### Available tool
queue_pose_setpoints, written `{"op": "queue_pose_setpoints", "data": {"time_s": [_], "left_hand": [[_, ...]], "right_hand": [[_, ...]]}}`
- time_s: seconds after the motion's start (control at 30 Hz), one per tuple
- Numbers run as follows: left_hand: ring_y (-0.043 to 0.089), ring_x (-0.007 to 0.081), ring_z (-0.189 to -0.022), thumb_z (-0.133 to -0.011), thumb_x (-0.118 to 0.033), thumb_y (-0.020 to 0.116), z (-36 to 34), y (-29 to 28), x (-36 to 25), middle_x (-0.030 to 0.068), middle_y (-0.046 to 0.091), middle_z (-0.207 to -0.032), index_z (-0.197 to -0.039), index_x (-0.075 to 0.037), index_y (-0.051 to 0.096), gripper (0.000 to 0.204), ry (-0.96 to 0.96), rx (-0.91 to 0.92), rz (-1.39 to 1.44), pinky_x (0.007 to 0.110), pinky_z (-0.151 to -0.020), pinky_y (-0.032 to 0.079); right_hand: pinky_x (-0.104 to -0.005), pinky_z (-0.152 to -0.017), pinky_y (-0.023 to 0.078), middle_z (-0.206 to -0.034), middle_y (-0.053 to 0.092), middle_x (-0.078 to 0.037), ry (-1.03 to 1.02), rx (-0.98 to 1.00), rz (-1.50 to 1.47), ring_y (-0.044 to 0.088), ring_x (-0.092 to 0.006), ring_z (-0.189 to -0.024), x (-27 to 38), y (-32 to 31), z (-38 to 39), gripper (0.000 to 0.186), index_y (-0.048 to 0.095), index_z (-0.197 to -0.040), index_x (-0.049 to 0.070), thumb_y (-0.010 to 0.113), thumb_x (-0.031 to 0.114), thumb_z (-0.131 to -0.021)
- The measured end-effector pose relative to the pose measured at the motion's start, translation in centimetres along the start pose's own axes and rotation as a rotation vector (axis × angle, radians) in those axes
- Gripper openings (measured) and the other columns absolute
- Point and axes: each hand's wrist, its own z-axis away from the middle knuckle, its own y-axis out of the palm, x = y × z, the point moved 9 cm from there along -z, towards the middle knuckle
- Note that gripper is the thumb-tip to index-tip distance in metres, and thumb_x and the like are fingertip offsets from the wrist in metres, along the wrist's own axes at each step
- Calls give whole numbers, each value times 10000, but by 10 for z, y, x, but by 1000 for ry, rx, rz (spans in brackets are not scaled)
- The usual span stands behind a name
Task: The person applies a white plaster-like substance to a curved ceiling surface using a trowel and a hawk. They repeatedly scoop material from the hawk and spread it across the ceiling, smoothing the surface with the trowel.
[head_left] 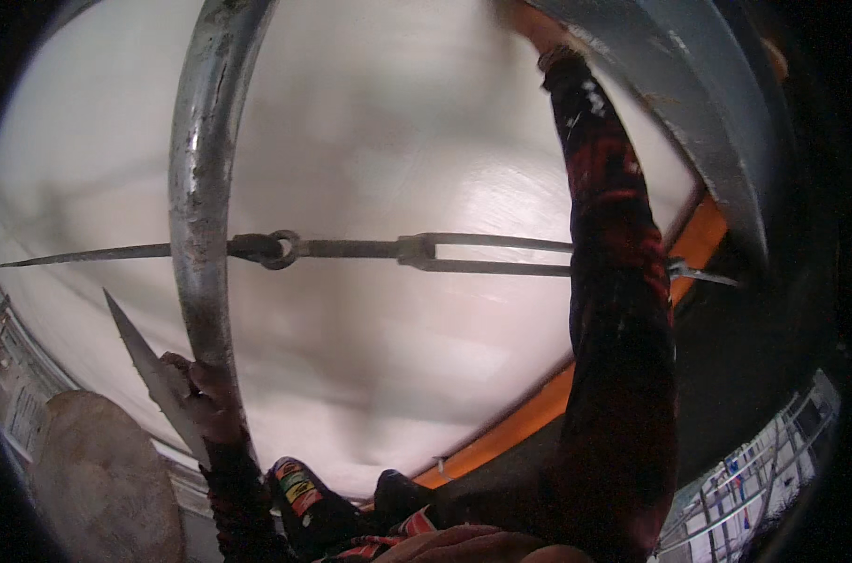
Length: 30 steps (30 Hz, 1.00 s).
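Note:
My left hand (pixel 210 403) is closed at the lower part of a curved, scuffed steel pipe (pixel 201 150), with a long, flat, pointed grey piece (pixel 149 366) held alongside it. My right arm stretches up to the top, where my right hand (pixel 539 28) is blurred against the edge of a grey steel beam (pixel 689 84); its fingers are indistinct. A horizontal metal tie rod with a ring and turnbuckle (pixel 351 249) crosses a large white surface (pixel 398 141), passing behind the pipe and my right sleeve.
An orange edge strip (pixel 492 441) runs diagonally along the white surface beside a dark area at right. A round, worn brownish disc (pixel 102 479) is at lower left, near metal rails. Metal bars (pixel 745 479) show at lower right. My legs are below at bottom centre.

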Motion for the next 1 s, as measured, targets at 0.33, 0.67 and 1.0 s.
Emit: {"op": "queue_pose_setpoints", "data": {"time_s": [0.33, 0.67, 1.0], "left_hand": [[554, 272, -802, -940, -334, 587, -16, -38, -75, 143, 521, -931, -1086, 32, 470, 411, 100, -305, 385, 376, -697, 472], [559, 281, -885, -947, -269, 569, -22, -40, -55, 164, 539, -989, -1120, 29, 496, 352, 73, -94, 540, 399, -780, 476], [609, 218, -888, -922, -145, 553, 191, -63, -118, 131, 618, -1047, -1083, -11, 567, 210, -91, 1793, 933, 341, -776, 515]], "right_hand": [[-467, -806, 521, -1164, 581, -274, -631, -124, 218, 580, -412, -1033, 42, 60, 202, 493, 446, -1338, 8, 487, 73, -851], [-464, -946, 477, -1248, 566, -213, -312, 208, -494, 567, -385, -1118, 51, -190, 283, 613, 424, -1376, 40, 611, 59, -792], [-581, -1120, 225, -1540, 275, -104, -624, 502, -1150, 241, -358, -1418, 57, -154, 604, 729, 297, -1478, 152, 626, 215, -830]]}}
